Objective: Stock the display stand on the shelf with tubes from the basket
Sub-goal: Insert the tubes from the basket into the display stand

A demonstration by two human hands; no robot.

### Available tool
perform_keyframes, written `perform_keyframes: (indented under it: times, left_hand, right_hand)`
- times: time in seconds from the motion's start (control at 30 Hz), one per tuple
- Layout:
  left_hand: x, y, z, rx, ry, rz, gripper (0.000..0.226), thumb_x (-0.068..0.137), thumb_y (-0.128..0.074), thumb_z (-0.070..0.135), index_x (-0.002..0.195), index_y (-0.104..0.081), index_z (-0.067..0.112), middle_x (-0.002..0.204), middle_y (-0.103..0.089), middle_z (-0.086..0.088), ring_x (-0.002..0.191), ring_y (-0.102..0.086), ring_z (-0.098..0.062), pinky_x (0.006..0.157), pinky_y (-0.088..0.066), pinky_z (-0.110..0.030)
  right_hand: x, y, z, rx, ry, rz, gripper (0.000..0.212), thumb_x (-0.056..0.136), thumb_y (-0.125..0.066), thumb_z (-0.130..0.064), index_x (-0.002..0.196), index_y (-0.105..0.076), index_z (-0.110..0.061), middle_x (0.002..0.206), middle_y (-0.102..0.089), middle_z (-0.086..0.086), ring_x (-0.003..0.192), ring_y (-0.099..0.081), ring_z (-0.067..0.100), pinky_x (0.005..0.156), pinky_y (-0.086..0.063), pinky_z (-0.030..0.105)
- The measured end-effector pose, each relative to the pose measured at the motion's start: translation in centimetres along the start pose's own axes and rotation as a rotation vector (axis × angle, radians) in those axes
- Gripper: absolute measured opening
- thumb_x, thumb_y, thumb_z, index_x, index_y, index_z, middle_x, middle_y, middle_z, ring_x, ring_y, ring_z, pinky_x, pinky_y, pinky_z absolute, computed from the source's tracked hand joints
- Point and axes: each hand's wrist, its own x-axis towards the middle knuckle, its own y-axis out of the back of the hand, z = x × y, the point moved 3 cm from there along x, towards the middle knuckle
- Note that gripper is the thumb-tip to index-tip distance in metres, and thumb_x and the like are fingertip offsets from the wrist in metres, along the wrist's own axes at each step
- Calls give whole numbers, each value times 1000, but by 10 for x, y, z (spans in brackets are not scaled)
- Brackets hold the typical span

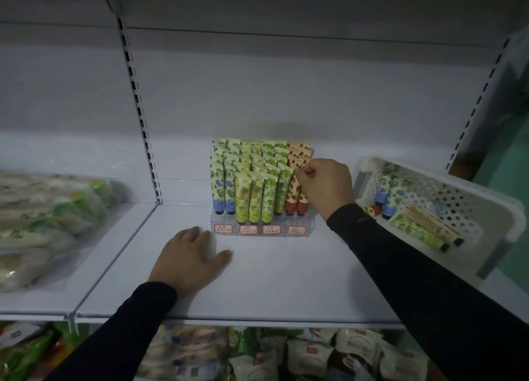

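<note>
On the shelf: a clear stand (262, 228) sits near the back wall, about mid-shelf (286, 280), with four red-edged price labels (248, 229) along its front.
Stand contents: tubes (252, 180) standing cap-down in stepped rows; blue-flowered ones on the left, yellow and green fruit prints in the middle, red-orange ones (292, 197) in the right-hand column.
Right hand: the right hand (325, 186) is at the right side of the stand, fingers curled, thumb and fingertips pinching the top edge of a front red tube; a dark sleeve covers the arm to the wrist.
Left hand: the left hand (191, 254) lies palm-down on the shelf just left of and in front of the stand, fingers straight and loose, holding nothing; it looks slightly blurred.
Basket: a white perforated basket (463, 203) rests tilted at the right end of the shelf, well clear of the stand.
Basket contents: a few loose tubes (418, 232), among them blue-flowered, green and beige ones, plus a red one near the sleeve.
Left bay: clear bags of packaged food (48, 223) lie on the neighbouring shelf.
Below: more packets (309, 355) crowd the shelf underneath.
</note>
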Motion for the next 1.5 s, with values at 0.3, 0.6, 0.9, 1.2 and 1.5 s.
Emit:
perform_keyframes:
  times: [0.3,0.6,0.9,1.2,1.5]
  left_hand:
    - [2,-3,-1,27,-15,14,52,76,-31,73,79,-46,23,85,-47,7,94,-46,-16,85,-38,-32]
    - [2,-2,0,31,-11,28,53,75,-32,71,79,-48,21,84,-48,6,92,-47,-17,85,-40,-33]
    - [2,-3,-1,29,1,0,53,76,-30,73,82,-48,24,88,-48,6,96,-45,-17,88,-39,-34]
    - [2,-1,0,15,6,-14,52,76,-31,73,80,-47,24,88,-49,6,95,-45,-17,87,-40,-34]
    - [0,2,0,-2,22,-34,53,76,-32,75,79,-47,24,88,-50,7,95,-46,-16,87,-40,-34]
  right_hand:
    - [8,2,0,-37,6,-64,31,91,-57,-21,70,-72,-4,65,-70,9,67,-65,21,69,-49,24]
    - [9,-1,0,-20,18,-80,28,90,-58,-19,71,-71,-3,65,-69,10,66,-64,23,69,-52,29]
    - [10,-2,1,-16,40,-90,28,89,-59,-17,69,-70,-1,64,-68,12,64,-64,25,69,-53,32]
    - [11,-1,1,-66,21,-107,30,91,-59,-24,74,-73,-3,69,-70,11,69,-64,23,63,-45,25]
    - [6,14,-4,24,58,19,36,93,-56,-27,72,-71,-3,67,-70,10,67,-63,25,65,-44,24]
